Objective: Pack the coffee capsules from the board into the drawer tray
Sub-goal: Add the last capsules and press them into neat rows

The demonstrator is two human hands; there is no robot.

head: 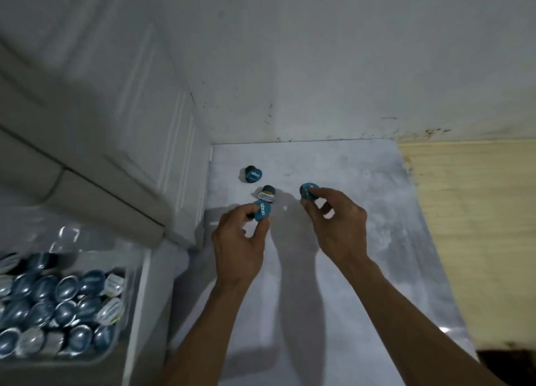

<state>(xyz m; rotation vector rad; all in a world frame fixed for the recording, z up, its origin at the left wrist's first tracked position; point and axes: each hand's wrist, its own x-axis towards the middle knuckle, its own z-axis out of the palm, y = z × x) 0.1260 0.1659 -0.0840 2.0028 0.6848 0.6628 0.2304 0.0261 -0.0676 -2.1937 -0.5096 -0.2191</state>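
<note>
Pale board point(362, 240) against a stained white wall point(319, 66) — left hand point(237, 240) and right hand point(336, 226) each pinch a teal capsule point(262, 210), point(308, 189); tray point(116, 342) at eight o'clock.

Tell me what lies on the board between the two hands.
Head view: nothing. Bare board, only shadow, between left hand and right hand.

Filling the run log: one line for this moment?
left hand: blue capsule | right hand: blue capsule | two capsules loose on board

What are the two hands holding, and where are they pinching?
Left hand pinches a blue capsule by its rim; right hand pinches another blue capsule, also at its rim.
</note>
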